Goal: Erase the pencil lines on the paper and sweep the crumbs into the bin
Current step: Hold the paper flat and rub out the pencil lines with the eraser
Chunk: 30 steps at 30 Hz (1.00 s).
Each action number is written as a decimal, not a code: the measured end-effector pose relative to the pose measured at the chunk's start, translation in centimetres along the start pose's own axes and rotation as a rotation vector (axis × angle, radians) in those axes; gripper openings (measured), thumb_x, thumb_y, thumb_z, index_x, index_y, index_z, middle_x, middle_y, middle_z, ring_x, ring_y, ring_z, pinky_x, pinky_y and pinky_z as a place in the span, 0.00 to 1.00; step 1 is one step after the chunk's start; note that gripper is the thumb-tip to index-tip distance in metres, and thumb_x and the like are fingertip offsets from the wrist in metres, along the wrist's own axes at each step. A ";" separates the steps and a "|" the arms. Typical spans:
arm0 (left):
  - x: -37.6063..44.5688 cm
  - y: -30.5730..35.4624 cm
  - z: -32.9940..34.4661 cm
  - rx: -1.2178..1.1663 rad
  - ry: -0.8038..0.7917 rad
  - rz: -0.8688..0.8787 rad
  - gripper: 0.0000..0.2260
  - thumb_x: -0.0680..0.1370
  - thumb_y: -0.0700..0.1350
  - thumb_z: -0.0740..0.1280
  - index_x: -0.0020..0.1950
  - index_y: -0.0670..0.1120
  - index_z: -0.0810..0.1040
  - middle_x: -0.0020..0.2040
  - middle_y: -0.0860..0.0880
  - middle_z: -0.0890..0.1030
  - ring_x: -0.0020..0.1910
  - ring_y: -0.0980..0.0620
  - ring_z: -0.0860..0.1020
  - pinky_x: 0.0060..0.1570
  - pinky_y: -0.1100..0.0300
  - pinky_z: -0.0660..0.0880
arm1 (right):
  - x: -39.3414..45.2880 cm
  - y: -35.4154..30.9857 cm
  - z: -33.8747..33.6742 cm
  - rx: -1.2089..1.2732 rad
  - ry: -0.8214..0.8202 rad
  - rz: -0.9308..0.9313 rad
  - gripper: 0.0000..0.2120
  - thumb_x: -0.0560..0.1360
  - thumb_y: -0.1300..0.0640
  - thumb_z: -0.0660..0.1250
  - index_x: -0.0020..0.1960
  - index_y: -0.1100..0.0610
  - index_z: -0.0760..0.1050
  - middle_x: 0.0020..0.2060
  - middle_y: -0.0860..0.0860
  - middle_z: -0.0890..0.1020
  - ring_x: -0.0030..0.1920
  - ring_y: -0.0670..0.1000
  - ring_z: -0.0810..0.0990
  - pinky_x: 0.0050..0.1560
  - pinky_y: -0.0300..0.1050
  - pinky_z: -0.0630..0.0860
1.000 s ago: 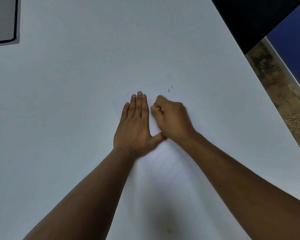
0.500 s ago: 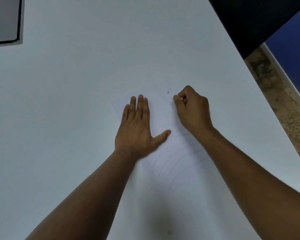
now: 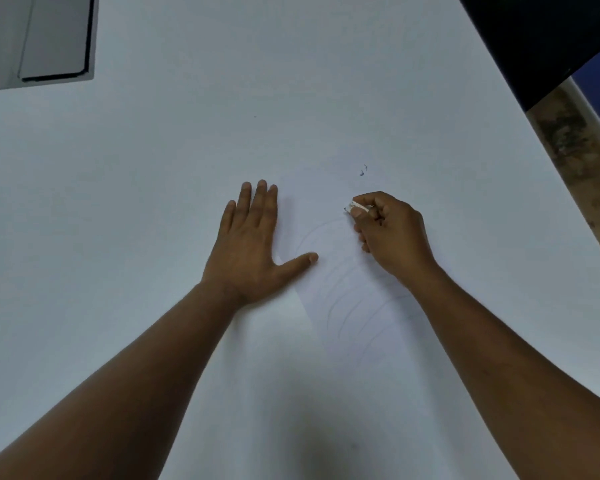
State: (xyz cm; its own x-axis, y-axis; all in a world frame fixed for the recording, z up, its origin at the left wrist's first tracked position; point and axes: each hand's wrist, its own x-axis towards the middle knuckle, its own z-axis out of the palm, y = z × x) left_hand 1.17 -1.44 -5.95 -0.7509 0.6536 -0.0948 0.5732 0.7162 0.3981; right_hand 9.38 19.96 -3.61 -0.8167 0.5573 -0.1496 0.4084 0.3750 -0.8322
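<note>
**Two bare hands at a sheet of paper on a white desk, one holding an eraser**

A head-worn camera looks down on a white desk (image 3: pixel 153 202) that fills most of the view. A sheet of white paper (image 3: pixel 357 306) lies near the middle of the desk, hard to tell from the surface apart from its faint edges. Curved pencil lines (image 3: pixel 347 313) arc across the paper, most of them in its nearer half between the two forearms, with one fainter arc further up near the hands.

The left hand (image 3: pixel 250 247) lies flat, palm down, at the left edge of the paper. Its fingers (image 3: pixel 260 202) are straight and close together, and the thumb is spread out to the right so that its tip rests on the sheet.

The right hand (image 3: pixel 392 233) is over the right side of the paper, its fingers curled. Thumb and forefinger pinch a small white eraser (image 3: pixel 352 205), whose tip pokes out to the left, at or just above the paper; contact cannot be made out.

A few dark eraser crumbs (image 3: pixel 362 171) lie just beyond the right hand, towards the far edge of the desk.

At the far left corner of the desk sits a flat grey object with a dark rim (image 3: pixel 49 39), only partly in view. Beyond the right edge of the desk is a strip of speckled brown floor (image 3: pixel 575 147).
</note>
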 end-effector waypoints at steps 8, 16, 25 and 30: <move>-0.7 -0.9 0.1 0.179 -0.126 0.043 0.55 0.67 0.85 0.45 0.84 0.53 0.37 0.83 0.50 0.33 0.81 0.50 0.31 0.81 0.44 0.36 | -0.8 -0.6 1.0 -0.132 -0.114 -0.167 0.08 0.77 0.52 0.69 0.55 0.53 0.81 0.34 0.42 0.78 0.35 0.42 0.77 0.44 0.42 0.79; -1.0 -0.6 0.3 0.189 -0.094 0.044 0.58 0.68 0.84 0.45 0.84 0.45 0.39 0.84 0.48 0.36 0.82 0.50 0.33 0.81 0.44 0.38 | -2.6 -2.3 4.8 -0.309 -0.238 -0.504 0.06 0.78 0.54 0.68 0.51 0.56 0.79 0.37 0.46 0.81 0.37 0.46 0.79 0.41 0.44 0.77; -0.8 -0.6 0.3 0.198 -0.122 0.028 0.59 0.68 0.85 0.47 0.84 0.45 0.37 0.84 0.48 0.34 0.81 0.50 0.31 0.81 0.43 0.38 | 1.3 -1.1 2.7 -0.454 0.086 -0.348 0.08 0.77 0.57 0.64 0.45 0.62 0.76 0.35 0.56 0.81 0.36 0.58 0.79 0.38 0.47 0.74; -0.8 -0.8 0.4 0.195 -0.097 0.043 0.57 0.68 0.84 0.46 0.85 0.48 0.39 0.84 0.47 0.35 0.82 0.49 0.33 0.81 0.43 0.38 | -1.1 -2.3 5.5 -0.403 0.024 -0.419 0.07 0.77 0.57 0.65 0.47 0.61 0.77 0.34 0.56 0.81 0.36 0.58 0.80 0.36 0.45 0.72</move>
State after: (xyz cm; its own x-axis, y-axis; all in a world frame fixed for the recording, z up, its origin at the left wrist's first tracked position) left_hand 1.41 -2.45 -6.60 -0.6948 0.6981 -0.1731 0.6635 0.7150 0.2206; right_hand 7.11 14.41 -4.47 -0.9345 0.3158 0.1645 0.1794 0.8166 -0.5486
